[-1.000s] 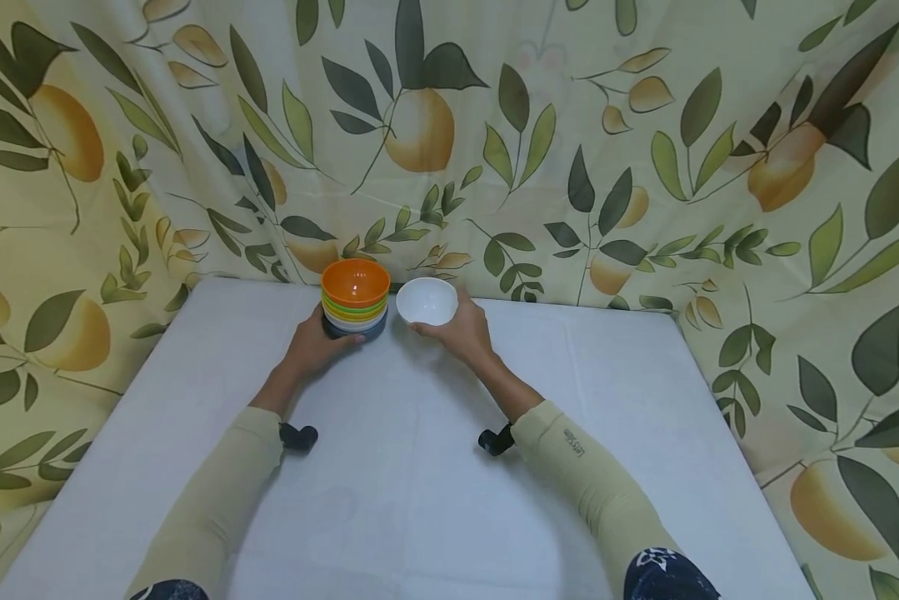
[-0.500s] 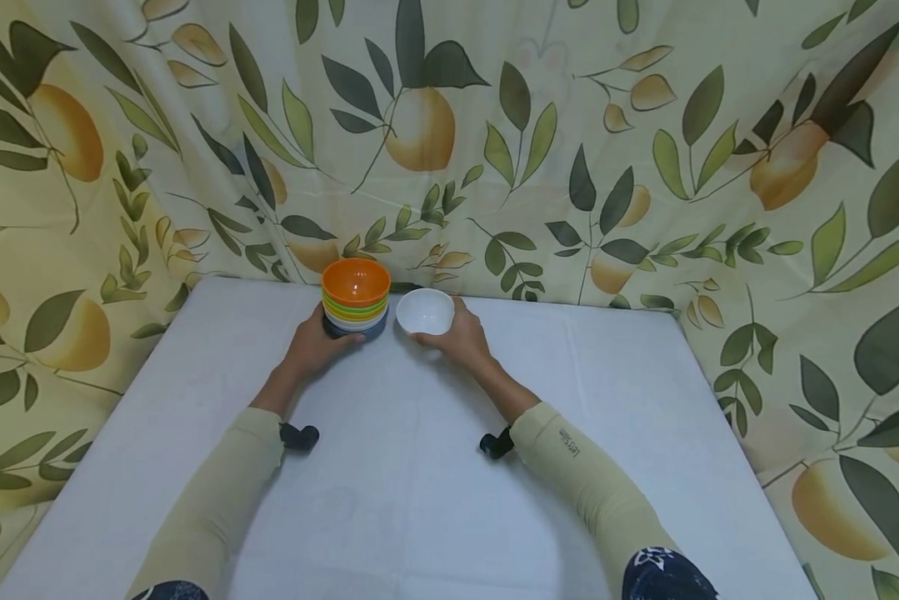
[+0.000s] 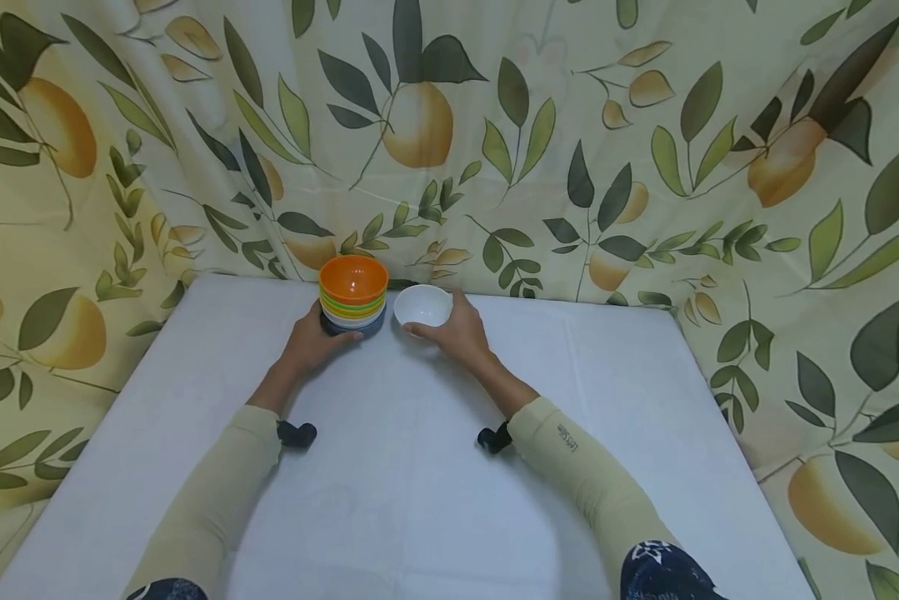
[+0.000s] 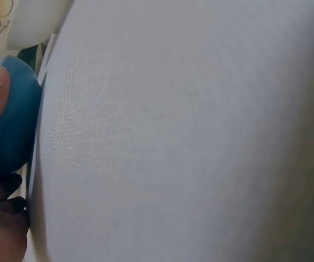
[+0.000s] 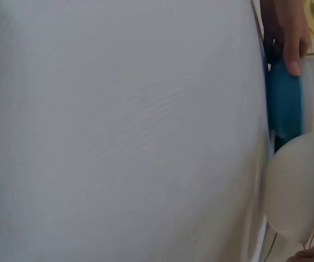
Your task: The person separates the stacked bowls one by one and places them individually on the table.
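Near the back edge of the table stands a stack of nested bowls, an orange bowl [image 3: 354,279] on top, with green, yellow and white rims below it. At the bottom is a blue bowl [image 4: 16,117], which my left hand [image 3: 312,340] grips around its side, thumb across the front. Just to the right, my right hand [image 3: 460,329] holds a single white bowl [image 3: 423,307] by its right side, thumb at the near rim. The right wrist view shows this white bowl [image 5: 294,188] close beside the stack, its opening turned away from that camera.
A white cloth covers the table [image 3: 412,467]. Directly behind its back edge hangs a curtain [image 3: 531,192] printed with fruit and leaves. A small dark object [image 3: 399,284] shows at the back edge between the stack and the white bowl.
The white bowl in my right hand has come down slightly, toward me, beside the stack. My left hand keeps its hold on the blue bowl, and the stack has stayed in place.
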`<action>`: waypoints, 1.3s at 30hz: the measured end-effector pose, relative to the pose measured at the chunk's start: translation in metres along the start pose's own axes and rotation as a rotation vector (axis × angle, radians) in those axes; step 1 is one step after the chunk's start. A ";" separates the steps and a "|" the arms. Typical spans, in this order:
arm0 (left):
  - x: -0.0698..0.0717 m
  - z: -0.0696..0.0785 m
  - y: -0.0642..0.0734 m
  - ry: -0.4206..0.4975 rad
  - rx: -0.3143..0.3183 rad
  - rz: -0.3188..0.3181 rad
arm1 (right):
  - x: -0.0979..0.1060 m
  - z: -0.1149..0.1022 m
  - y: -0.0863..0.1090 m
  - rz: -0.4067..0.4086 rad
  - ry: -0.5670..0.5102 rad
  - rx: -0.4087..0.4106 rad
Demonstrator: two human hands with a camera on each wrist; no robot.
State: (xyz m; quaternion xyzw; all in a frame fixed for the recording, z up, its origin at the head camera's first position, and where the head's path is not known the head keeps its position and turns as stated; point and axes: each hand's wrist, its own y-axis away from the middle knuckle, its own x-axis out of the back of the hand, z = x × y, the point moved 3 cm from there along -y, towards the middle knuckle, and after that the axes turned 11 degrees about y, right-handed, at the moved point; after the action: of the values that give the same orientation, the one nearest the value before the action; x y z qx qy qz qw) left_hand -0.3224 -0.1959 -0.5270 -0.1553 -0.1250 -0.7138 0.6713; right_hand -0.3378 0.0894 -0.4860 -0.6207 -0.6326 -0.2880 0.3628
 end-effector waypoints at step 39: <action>0.000 -0.003 -0.002 -0.012 0.001 -0.007 | -0.015 -0.109 -0.023 -0.056 -0.155 0.137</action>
State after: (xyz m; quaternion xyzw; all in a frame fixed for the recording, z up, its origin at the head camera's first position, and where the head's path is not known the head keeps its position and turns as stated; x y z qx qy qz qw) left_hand -0.3247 -0.1972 -0.5299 -0.1589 -0.1299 -0.7153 0.6680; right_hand -0.3506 -0.0091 -0.4339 -0.5968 -0.6941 -0.2055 0.3460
